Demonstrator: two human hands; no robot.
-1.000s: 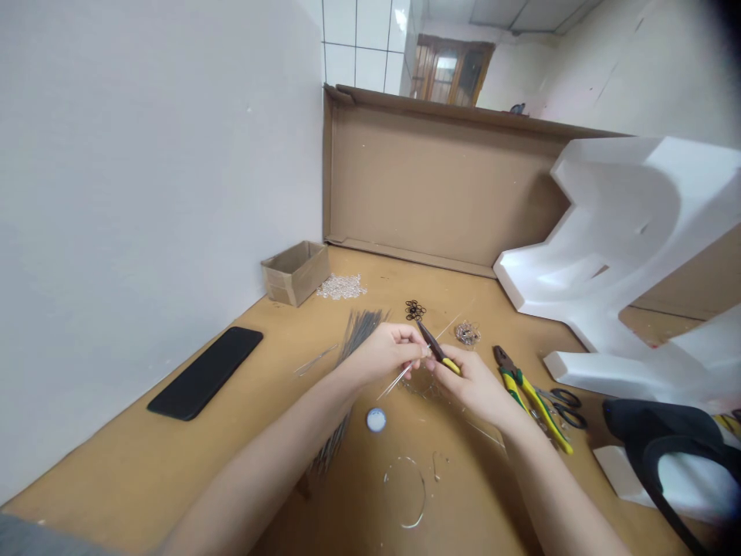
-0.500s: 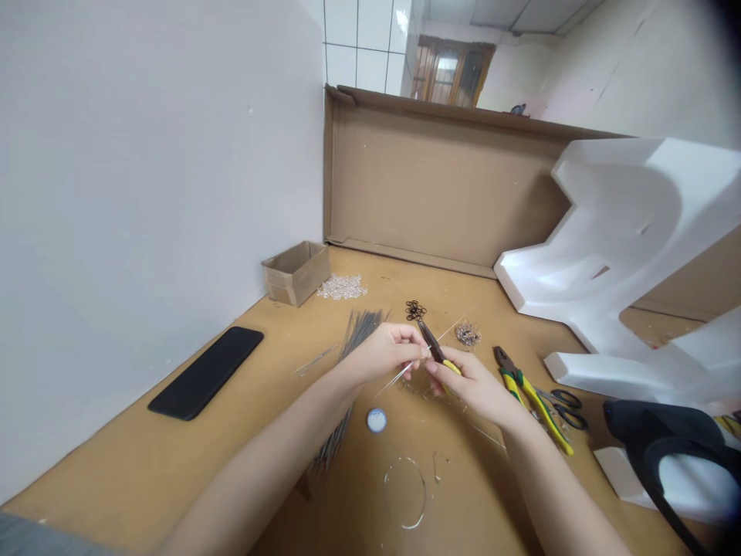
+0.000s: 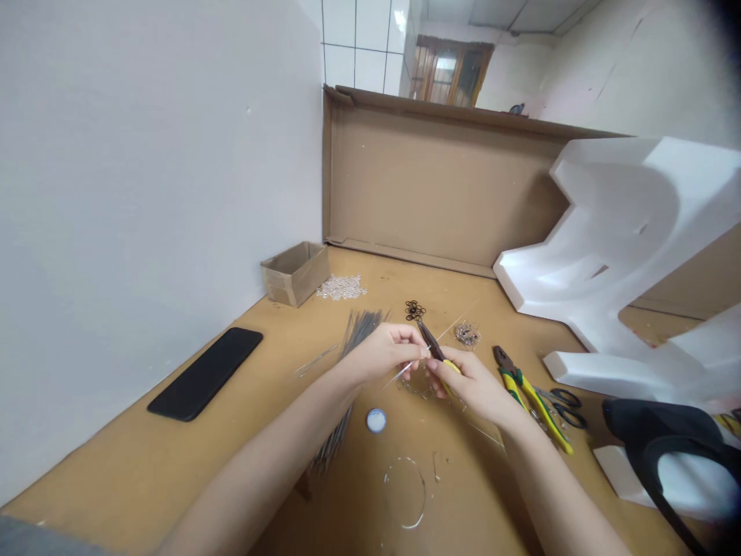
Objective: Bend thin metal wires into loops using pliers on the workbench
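Grasping | left hand (image 3: 385, 353): one wire (image 3: 404, 374) | right hand (image 3: 475, 386): one yellow-handled pliers (image 3: 434, 345) | both hands closed

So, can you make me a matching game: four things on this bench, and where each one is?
Things:
1 small pliers
2 cardboard box
3 black phone
4 black-handled scissors

Places:
A beside the clear beads
B in the right hand
C beside the green-and-yellow pliers
D along the white wall

Pairs: 1B, 2A, 3D, 4C

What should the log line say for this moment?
left hand: pinches thin wire | right hand: grips yellow-handled pliers | nearby: black rings, grey rods
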